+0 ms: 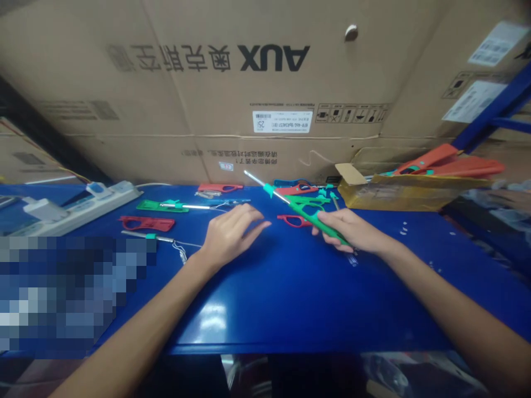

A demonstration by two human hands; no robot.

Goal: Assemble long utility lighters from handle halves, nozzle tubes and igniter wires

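My right hand [352,231] is closed round the handle of a green lighter body [309,211], whose thin metal tube [259,181] points up and to the left over the blue table [290,287]. My left hand [230,232] hovers open, fingers stretched toward the right, holding nothing. It is close to a metal tube with a thin wire [161,239] lying to its left. A red lighter shell [293,221] lies on the table between my hands, just under the green body.
More shells lie around: a red one [147,223], a green one with a tube [164,206], another red one [219,188]. A white power strip [78,205] sits at the left. A cardboard tray [410,190] with orange shells stands at the right. Big cartons wall the back.
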